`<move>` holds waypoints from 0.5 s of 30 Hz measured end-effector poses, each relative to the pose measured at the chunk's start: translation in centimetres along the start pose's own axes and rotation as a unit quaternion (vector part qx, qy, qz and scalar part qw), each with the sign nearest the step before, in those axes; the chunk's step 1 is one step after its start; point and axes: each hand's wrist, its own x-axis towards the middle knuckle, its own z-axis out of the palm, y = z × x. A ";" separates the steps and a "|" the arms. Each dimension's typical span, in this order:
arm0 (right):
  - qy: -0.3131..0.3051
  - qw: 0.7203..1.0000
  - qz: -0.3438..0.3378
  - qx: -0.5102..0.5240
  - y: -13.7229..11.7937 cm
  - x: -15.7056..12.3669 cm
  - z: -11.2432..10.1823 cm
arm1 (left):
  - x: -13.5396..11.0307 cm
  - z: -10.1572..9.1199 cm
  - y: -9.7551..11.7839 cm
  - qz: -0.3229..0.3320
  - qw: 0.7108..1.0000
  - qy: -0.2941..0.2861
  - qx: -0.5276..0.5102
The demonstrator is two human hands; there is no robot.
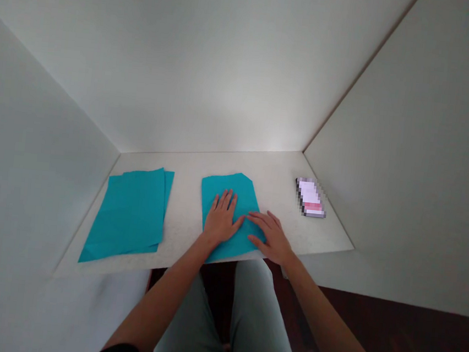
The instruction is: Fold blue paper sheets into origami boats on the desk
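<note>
A folded teal paper sheet (233, 192) lies on the white desk (185, 210) right in front of me, its far right corner turned in. My left hand (221, 219) rests flat on its middle, fingers stretched out and pointing away. My right hand (271, 236) lies flat on the sheet's near right part, fingers spread and pointing left toward the left hand's thumb. Neither hand grips anything. A small stack of unfolded teal sheets (131, 213) lies to the left, apart from both hands.
A blurred-out phone-sized object (310, 198) lies at the desk's right, near the side wall. White partition walls enclose the desk at the left, back and right. My legs in grey trousers (241, 320) show below the desk's front edge, over dark floor.
</note>
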 end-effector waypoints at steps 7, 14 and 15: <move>0.074 0.985 0.152 0.015 0.4 4.0 1.5 | -3.5 -0.7 -0.2 0.055 0.998 -0.020 0.017; 0.097 0.974 0.132 0.153 2.1 10.5 1.2 | -4.1 -1.2 0.3 0.067 0.997 -0.028 0.022; 0.099 0.975 0.137 0.144 2.6 11.2 0.7 | -4.2 -1.3 0.4 0.065 0.997 -0.028 0.021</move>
